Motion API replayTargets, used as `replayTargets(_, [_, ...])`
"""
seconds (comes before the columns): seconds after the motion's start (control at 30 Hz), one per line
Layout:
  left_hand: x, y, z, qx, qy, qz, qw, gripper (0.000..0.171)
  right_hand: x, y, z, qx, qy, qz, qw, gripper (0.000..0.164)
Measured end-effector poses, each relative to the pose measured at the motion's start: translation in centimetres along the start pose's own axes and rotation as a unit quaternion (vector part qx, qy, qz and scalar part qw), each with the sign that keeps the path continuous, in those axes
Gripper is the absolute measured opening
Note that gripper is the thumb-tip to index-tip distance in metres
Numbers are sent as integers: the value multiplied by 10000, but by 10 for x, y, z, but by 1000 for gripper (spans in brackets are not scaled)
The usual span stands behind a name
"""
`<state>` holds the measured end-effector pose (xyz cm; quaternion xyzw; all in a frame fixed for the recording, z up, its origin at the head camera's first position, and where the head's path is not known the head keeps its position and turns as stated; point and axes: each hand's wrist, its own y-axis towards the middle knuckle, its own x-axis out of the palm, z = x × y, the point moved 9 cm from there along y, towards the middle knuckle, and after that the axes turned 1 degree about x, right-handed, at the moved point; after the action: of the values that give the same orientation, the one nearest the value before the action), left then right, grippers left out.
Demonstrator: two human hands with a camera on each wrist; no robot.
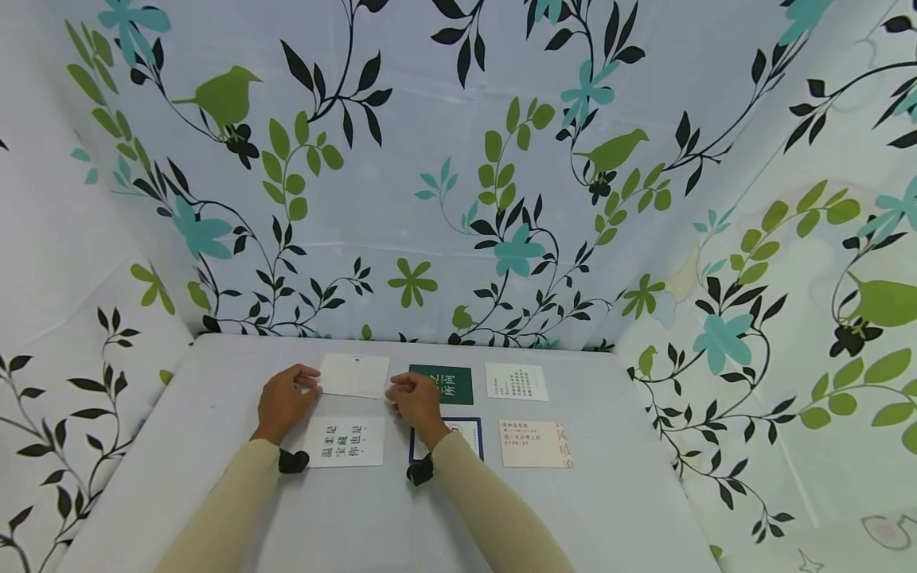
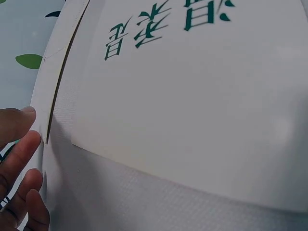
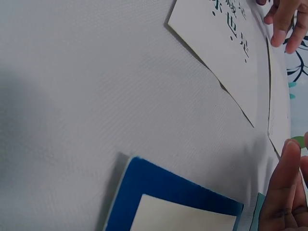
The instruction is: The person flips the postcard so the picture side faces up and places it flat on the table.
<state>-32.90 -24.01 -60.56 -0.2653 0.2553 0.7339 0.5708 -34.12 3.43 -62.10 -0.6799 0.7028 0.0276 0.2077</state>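
A mostly blank white card with a tiny dark mark lies at the back left of the table. My left hand is at its left side, thumb and fingers loosely bent and apart, with nothing between them. Beside the card's right edge is my right hand, fingers loosely bent; whether they touch the card cannot be seen. That hand partly covers a dark green card. Nearer lies a white card with large characters. My right wrist overlaps a blue-bordered card.
On the right are a white card with small text at the back and a cream card with reddish print in front. A white cloth covers the table. Behind it hangs a leaf-and-bird patterned curtain.
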Motion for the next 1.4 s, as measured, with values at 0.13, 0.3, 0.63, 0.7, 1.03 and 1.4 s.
replayTargets(0.13, [1,4,-4,-48,38,-36,10000,32,4,0,-1,7,-70,-142,9999,26])
replayTargets(0.3, [2,8,-6,-91,55,-58,9999,34,9,0,-1,52,-89,-264,9996,33])
replayTargets(0.63, [4,7,-1,-243,-264,-144,9993,35,20,-1,-4,104,-379,-339,9987,43])
replayTargets(0.7, [5,7,-2,-273,-335,-141,9990,35,21,-2,-6,56,-391,-331,9987,43])
replayTargets(1.03, [4,5,-7,-363,-648,173,9971,33,9,3,-6,-134,225,34,9997,24])
replayTargets(1.4, [6,4,-1,-563,-894,300,9940,30,1,3,-6,-145,764,404,9962,22])
